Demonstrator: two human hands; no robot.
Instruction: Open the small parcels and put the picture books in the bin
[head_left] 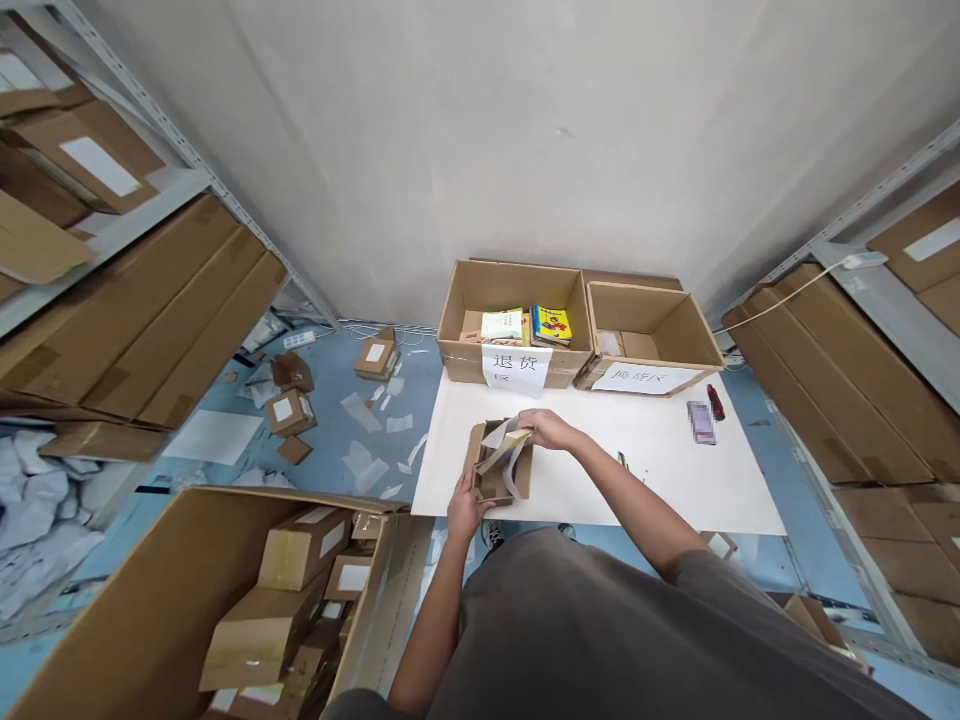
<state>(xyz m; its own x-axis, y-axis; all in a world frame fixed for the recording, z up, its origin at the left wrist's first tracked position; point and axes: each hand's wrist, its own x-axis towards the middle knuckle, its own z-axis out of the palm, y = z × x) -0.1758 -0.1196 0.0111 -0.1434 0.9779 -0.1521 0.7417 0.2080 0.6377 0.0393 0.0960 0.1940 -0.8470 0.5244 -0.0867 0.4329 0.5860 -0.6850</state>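
A small open cardboard box [520, 484] rests near the front edge of the white table. My left hand [466, 508] grips its left side, fingers closed on the wall. Over the box's far right corner, my right hand [546, 429] pinches pale, crumpled packing paper [501, 440] that trails down into the box. The inside is partly covered by the paper, so what lies at the bottom cannot be made out.
Behind stand a large carton [459, 330] with books [551, 324] and another carton [652, 310]. A red cutter [715, 403] lies on the right of the table [675, 480]. A big carton [195, 560] of parcels stands at left; paper scraps [364, 412] litter the floor.
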